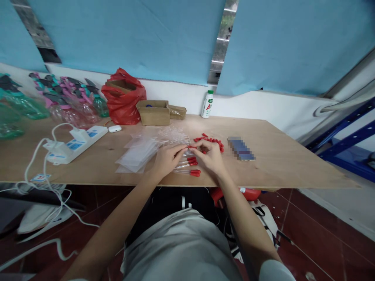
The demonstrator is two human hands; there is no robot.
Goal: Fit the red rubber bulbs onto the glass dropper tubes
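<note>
Over the middle of the table, my left hand (167, 159) and my right hand (212, 157) meet at the fingertips. Pinched between them is a small red rubber dropper bulb (191, 147); my right fingers grip it. My left thumb and fingers are closed at its other side, probably on a clear dropper tube mostly hidden by the hand. Just below lie several clear droppers with red bulbs (194, 172). A pile of loose red bulbs (216, 141) sits beyond my right hand. Behind my left hand are loose clear tubes (175, 134).
Clear plastic bags (136, 155) lie left of my hands, beside a white power strip (84, 144). Behind stand a red plastic bag (124, 103), a cardboard box (154, 114) and a white bottle (207, 104). Spray bottles (68, 103) fill the back left. A phone (241, 149) lies right.
</note>
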